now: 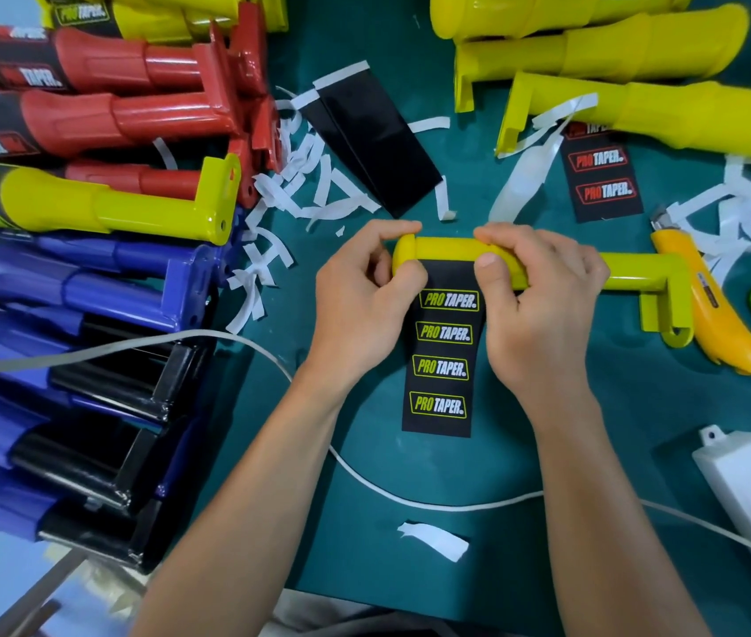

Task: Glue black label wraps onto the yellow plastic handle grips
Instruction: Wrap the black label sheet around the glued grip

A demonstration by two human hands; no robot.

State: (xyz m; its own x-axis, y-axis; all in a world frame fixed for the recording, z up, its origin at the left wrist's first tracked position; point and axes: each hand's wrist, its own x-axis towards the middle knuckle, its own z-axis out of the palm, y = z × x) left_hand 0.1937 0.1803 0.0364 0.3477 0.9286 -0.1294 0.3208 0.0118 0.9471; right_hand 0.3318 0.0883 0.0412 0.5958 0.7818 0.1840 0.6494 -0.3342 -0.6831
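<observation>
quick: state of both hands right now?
Left hand: closed, pinching the black label onto the yellow grip.
Right hand: closed around the same grip, thumb on the label.

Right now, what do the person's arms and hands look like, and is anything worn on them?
Both are bare. The left hand and right hand wear no gloves, and no rings show. The left forearm and right forearm are uncovered down to the picture's bottom edge: no sleeves, watch or wristband in view. The nails that show are short and unpainted.

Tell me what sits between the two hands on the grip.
In the head view, between the left hand and right hand: bare yellow grip above the black label wrap.
</observation>
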